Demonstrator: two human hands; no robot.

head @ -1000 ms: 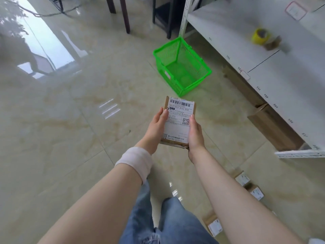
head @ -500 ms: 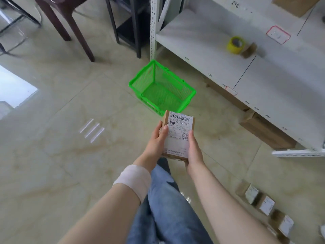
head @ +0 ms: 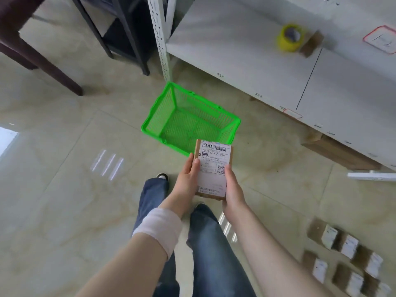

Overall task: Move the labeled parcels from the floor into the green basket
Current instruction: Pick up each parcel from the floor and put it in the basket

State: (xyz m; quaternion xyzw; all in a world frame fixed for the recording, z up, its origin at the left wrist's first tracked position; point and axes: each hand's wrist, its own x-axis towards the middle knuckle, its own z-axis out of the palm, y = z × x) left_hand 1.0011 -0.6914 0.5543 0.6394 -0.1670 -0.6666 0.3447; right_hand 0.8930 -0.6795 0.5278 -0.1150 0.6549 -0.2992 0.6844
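A small brown cardboard parcel (head: 213,168) with a white shipping label and barcode is held flat between both hands. My left hand (head: 186,179) grips its left edge and my right hand (head: 232,187) grips its right edge. The green basket (head: 158,120) stands on the tiled floor just beyond the parcel, and nothing shows inside it. The parcel's far end overlaps the basket's near rim in the view. Several more labeled parcels (head: 351,247) lie in rows on the floor at the lower right.
A white shelf unit (head: 246,50) runs along the right, carrying a yellow tape roll (head: 290,38) and a small brown box (head: 311,45). Brown cartons (head: 338,151) sit under it. Dark furniture legs (head: 53,76) stand at the upper left. My jeans-clad legs (head: 212,243) are below the hands.
I have walked closer to the basket, which now sits lower and nearer in view, right past the parcel. Both hands keep the same hold on the parcel.
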